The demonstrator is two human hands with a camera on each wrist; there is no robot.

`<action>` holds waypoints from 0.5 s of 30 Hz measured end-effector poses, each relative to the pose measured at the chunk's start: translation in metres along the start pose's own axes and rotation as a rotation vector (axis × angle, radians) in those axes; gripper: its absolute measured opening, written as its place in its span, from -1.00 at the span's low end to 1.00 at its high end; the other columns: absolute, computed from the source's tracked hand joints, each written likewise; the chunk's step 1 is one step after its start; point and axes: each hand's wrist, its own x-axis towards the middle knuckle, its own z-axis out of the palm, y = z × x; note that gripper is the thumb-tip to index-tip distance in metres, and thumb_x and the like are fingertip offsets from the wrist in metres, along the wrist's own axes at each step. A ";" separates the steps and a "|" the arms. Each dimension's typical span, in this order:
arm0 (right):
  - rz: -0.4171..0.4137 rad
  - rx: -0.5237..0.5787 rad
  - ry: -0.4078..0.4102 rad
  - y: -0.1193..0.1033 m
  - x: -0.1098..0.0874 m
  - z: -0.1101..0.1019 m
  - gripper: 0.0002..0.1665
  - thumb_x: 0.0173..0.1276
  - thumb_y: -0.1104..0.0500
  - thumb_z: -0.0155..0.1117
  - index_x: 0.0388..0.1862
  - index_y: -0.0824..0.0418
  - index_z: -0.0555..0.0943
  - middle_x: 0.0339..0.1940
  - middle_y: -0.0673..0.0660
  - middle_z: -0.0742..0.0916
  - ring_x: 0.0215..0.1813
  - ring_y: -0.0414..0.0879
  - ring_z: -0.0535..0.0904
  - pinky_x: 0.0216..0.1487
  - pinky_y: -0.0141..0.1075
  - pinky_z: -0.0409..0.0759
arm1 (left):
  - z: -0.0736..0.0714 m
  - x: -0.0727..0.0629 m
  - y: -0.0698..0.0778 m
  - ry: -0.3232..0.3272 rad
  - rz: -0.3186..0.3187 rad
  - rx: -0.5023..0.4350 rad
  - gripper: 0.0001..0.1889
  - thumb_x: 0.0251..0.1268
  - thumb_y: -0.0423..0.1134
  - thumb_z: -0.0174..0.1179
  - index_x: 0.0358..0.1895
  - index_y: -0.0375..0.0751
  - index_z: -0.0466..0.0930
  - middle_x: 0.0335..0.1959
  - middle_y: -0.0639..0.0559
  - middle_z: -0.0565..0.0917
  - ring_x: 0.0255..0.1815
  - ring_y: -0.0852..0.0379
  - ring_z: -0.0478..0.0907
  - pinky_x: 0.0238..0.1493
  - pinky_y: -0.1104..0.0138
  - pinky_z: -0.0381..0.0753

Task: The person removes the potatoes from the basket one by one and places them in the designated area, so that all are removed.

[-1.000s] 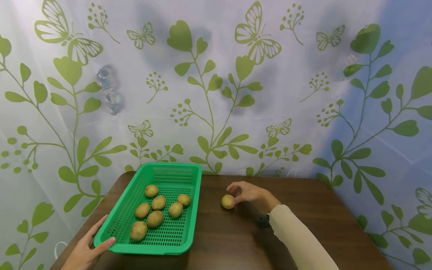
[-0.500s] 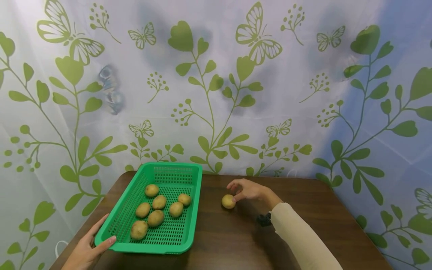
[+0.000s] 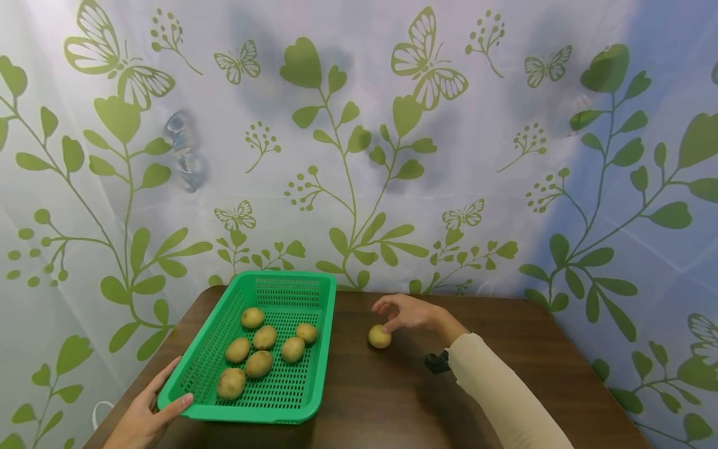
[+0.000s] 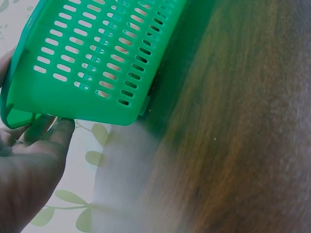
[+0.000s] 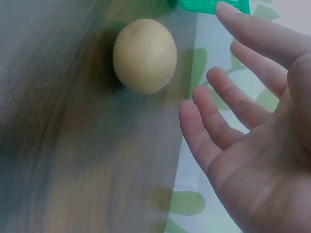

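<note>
A green plastic basket (image 3: 322, 374) with slotted walls stands on the left of the table and bears several potatoes (image 3: 259, 363). My left hand (image 3: 143, 411) grips its near left corner, the thumb over the rim and the fingers beneath; the left wrist view shows the basket's slotted side (image 4: 92, 53). A single potato (image 3: 379, 337) sits on the table right of the basket. My right hand (image 3: 412, 313) hovers just above and beyond it with loosely bent fingers. In the right wrist view, a gap separates the fingers (image 5: 238, 99) from this potato (image 5: 145, 56).
The dark brown wooden table (image 3: 381, 399) ends at a curtain (image 3: 359, 156) with green leaves and butterflies. A small black object (image 3: 436, 362) shows beside the right wrist, partly behind the sleeve (image 3: 499, 386). A white cable (image 3: 101, 408) loops left of the table.
My right hand has risen slightly and moved a little left over the single potato. My left hand and the basket have stayed nearly in place.
</note>
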 end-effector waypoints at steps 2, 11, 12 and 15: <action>0.004 -0.005 -0.002 -0.002 0.001 -0.001 -0.42 0.35 0.20 0.53 0.32 0.15 0.58 0.27 0.24 0.57 0.24 0.33 0.50 0.04 -0.06 0.64 | 0.000 0.001 0.000 0.003 0.001 -0.004 -0.12 0.65 -0.39 0.02 0.64 -0.38 -0.51 0.20 -0.06 0.58 0.13 0.09 0.65 0.05 0.17 0.70; -0.005 -0.043 -0.018 -0.011 0.005 -0.005 -0.39 0.34 0.15 0.54 0.34 0.12 0.58 0.27 0.17 0.58 0.24 0.18 0.50 0.16 -0.01 0.58 | -0.001 0.000 -0.001 -0.003 0.003 -0.010 -0.12 0.65 -0.40 0.02 0.64 -0.38 -0.51 0.19 -0.08 0.58 0.12 0.07 0.65 0.03 0.16 0.71; -0.004 -0.043 -0.021 -0.013 0.005 -0.005 -0.39 0.34 0.15 0.54 0.35 0.12 0.57 0.27 0.16 0.58 0.24 0.17 0.49 0.17 0.00 0.58 | -0.001 0.000 -0.001 -0.001 0.003 -0.009 -0.12 0.64 -0.40 0.02 0.64 -0.38 -0.50 0.19 -0.08 0.58 0.12 0.07 0.65 0.03 0.16 0.71; -0.007 -0.035 -0.031 -0.019 0.005 -0.005 -0.38 0.35 0.17 0.53 0.37 0.15 0.56 0.30 0.18 0.57 0.29 0.26 0.47 0.22 0.06 0.54 | -0.001 0.001 -0.001 0.015 -0.004 0.006 -0.12 0.64 -0.39 0.04 0.65 -0.38 -0.48 0.19 -0.09 0.58 0.10 0.07 0.66 0.01 0.16 0.72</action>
